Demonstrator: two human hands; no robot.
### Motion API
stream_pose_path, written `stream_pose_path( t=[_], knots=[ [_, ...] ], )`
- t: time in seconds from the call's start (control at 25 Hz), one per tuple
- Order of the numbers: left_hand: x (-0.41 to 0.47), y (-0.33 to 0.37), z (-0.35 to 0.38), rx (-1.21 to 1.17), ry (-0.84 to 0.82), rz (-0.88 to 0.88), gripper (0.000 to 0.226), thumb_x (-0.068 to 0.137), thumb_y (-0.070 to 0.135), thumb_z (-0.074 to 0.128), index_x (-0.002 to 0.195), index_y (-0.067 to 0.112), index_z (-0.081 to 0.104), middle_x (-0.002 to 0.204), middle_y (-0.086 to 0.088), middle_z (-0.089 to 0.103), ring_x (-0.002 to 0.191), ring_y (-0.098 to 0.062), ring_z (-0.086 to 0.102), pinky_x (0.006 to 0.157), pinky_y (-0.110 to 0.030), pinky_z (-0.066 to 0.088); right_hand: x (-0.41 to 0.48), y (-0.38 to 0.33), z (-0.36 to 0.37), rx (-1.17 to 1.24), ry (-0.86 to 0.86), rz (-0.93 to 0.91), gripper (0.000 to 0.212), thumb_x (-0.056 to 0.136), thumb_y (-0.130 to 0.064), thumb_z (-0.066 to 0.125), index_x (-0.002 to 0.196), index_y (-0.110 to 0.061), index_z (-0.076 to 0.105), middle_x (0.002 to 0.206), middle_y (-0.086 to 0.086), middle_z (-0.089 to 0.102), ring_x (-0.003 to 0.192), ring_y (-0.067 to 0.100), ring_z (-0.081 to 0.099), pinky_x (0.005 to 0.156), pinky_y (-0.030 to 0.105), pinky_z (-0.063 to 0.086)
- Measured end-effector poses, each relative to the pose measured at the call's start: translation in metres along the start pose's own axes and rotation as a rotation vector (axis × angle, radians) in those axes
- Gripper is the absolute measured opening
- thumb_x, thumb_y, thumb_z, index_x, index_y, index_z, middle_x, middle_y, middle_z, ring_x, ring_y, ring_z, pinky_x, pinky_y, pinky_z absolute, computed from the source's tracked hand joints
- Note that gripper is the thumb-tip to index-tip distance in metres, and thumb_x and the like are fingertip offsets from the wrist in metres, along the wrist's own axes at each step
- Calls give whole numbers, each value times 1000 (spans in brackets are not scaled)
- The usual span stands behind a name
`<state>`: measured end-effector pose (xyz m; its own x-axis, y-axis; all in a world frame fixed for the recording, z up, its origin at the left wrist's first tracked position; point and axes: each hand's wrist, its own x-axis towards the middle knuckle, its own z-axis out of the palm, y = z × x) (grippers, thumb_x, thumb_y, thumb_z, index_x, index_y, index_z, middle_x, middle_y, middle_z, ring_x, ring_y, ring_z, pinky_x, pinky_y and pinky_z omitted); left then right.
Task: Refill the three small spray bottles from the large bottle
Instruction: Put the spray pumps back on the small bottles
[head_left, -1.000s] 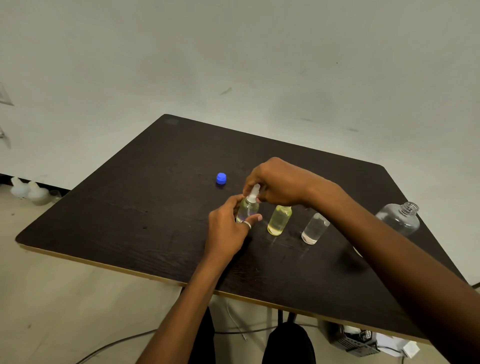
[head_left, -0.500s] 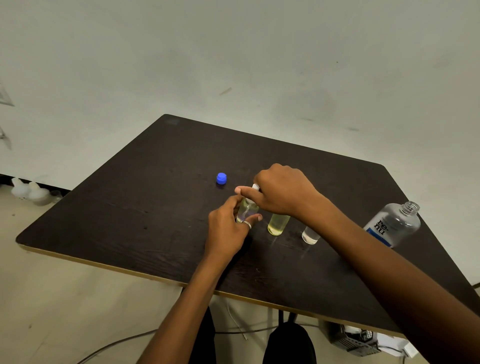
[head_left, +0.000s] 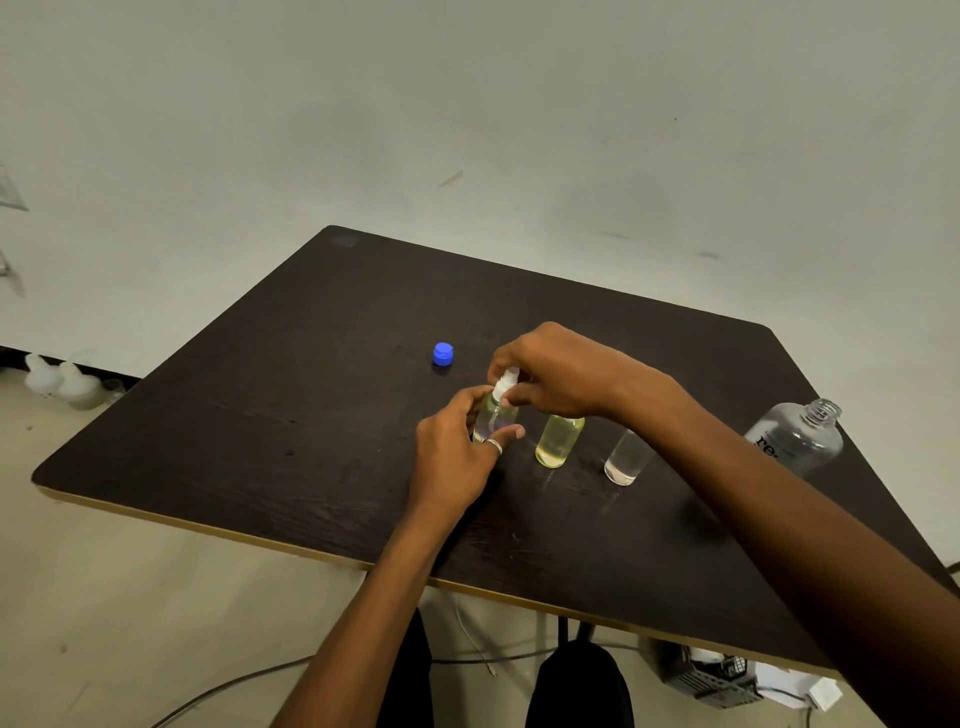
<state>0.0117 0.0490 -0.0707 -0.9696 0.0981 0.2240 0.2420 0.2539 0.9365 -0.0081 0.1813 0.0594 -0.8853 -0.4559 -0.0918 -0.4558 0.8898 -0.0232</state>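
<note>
Three small clear bottles stand in a row on the dark table (head_left: 260, 415). My left hand (head_left: 457, 457) grips the body of the leftmost small bottle (head_left: 493, 415). My right hand (head_left: 556, 371) pinches that bottle's white spray top (head_left: 505, 383). The middle small bottle (head_left: 557, 441) holds yellowish liquid and its top is hidden behind my right hand. The right small bottle (head_left: 626, 457) holds clear liquid; my right forearm covers its top. The large clear bottle (head_left: 800, 434), uncapped, stands at the right. Its blue cap (head_left: 442, 354) lies behind the row.
The table's front edge runs just below my forearms. Under the table lie cables (head_left: 234, 686) and a grey box (head_left: 706, 675). White containers (head_left: 57, 379) sit on the floor at the far left by the wall.
My right hand has shifted on the spray top of the leftmost bottle, and the arm moved, uncovering the right small bottle again. The left hand kept its grip.
</note>
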Motion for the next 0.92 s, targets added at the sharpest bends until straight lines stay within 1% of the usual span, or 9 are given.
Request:
stream_pose_path(
  t=[0.12,0.24,0.36,0.44,0.56,0.64,0.76,0.84,0.92],
  knots=[
    [1,-1,1,9,17,15,51,74,34,84,120,28,62,99,18,67,90,6,64,77,-11,51,0,0,8,-37,51,75,27,92,-39,60,105,-16,66,93,2,68,80,16,61,69,28,49],
    [1,-1,2,28,43,12,50,72,36,85,117,26,64,97,13,69,88,0,66,77,-17,54,-2,-5,13,-113,131,140,40,93,-50,51,96,-12,63,87,5,65,75,21,60,62,31,47],
    [2,-1,4,39,51,-4,52,72,34,85,117,22,63,99,13,68,90,-2,65,78,-16,53,-5,-14,17,-226,178,222,47,95,-56,43,84,-12,58,72,1,51,68,21,54,57,32,40],
    [2,-1,4,55,56,-10,50,72,34,85,114,21,63,95,15,66,88,-1,64,75,-14,51,-4,-18,21,-264,230,275,49,95,-56,40,71,-15,51,61,-2,41,60,18,49,53,29,33],
    [2,0,4,66,63,-24,48,71,35,86,111,22,63,93,15,65,86,-2,64,72,-13,49,-2,-23,25,-258,288,356,53,94,-55,42,57,-18,38,55,-2,39,53,15,45,51,28,33],
    [1,2,3,63,70,-31,44,71,32,86,107,22,63,88,18,63,82,1,63,68,-8,47,0,-27,27,-250,311,423,52,94,-52,45,55,-19,35,54,-1,39,49,13,40,51,28,33],
    [-1,4,3,91,96,-29,38,71,24,86,101,23,61,80,23,55,72,11,56,60,1,42,4,-35,30,-224,352,530,47,92,-45,48,55,-18,35,54,-1,41,47,12,38,49,26,31],
    [-2,3,4,102,126,-9,37,71,19,86,101,20,64,81,21,57,72,10,57,61,-1,44,6,-40,31,-218,364,590,45,92,-41,50,55,-19,34,54,-1,40,47,13,38,47,25,29],
    [-4,2,5,116,154,13,35,71,16,85,100,19,65,84,15,64,75,2,63,64,-6,47,7,-44,32,-205,363,636,44,92,-37,51,56,-19,33,54,-1,39,51,15,44,49,26,33]
  ],
)
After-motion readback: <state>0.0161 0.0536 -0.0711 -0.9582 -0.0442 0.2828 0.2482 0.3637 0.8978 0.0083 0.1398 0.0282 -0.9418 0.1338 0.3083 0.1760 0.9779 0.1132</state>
